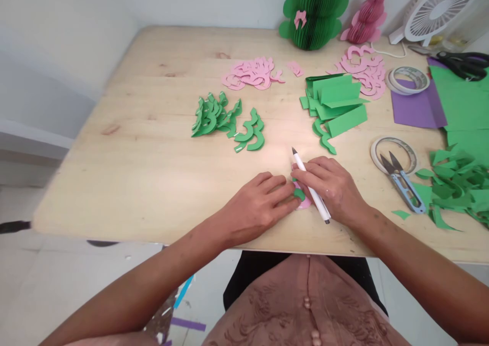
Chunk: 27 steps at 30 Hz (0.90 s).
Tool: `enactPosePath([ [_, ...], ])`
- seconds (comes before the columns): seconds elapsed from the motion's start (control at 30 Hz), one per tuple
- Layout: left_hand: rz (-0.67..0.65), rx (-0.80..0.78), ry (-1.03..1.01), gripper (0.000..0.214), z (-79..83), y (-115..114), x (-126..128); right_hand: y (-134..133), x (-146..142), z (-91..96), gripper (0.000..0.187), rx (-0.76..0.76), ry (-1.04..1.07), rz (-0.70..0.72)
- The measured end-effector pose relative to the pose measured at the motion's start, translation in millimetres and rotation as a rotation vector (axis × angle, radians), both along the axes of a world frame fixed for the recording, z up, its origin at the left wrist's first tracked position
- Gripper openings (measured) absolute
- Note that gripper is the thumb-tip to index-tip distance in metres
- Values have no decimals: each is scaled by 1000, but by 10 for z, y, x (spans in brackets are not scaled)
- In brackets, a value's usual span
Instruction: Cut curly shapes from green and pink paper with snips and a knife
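My left hand (263, 206) lies palm down near the table's front edge, its fingers stretched out and their tips on a small green paper cutout (299, 194). Under that green piece, part of a pink paper cutout (304, 204) shows; the fingers hide the rest of both. My right hand (331, 187) holds a white pen (312, 189) slantwise, dark tip pointing away from me, and its fingertips also touch the papers. Beyond my hands lie a pile of curved green cutouts (210, 114) and a smaller green group (252, 132).
Pink cutouts (252, 75) lie farther back. Folded green strips (336, 101), tape rolls (410, 81), blue thread snips (405, 185) and green scraps (458, 183) occupy the right side. Black scissors (462, 63), a white fan (439, 9) and a green honeycomb paper figure (315, 15) stand or lie behind.
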<state>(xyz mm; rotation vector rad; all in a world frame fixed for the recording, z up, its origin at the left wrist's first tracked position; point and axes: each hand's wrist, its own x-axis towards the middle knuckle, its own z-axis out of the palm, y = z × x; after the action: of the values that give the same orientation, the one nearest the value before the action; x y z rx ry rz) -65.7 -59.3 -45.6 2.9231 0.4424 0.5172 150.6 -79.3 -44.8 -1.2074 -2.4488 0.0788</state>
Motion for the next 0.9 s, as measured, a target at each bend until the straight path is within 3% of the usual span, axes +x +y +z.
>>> enactPosePath([
  [0.9,-10,13,21,32,-42,-16,-41,-7,19,-16,21,3,-38,4],
])
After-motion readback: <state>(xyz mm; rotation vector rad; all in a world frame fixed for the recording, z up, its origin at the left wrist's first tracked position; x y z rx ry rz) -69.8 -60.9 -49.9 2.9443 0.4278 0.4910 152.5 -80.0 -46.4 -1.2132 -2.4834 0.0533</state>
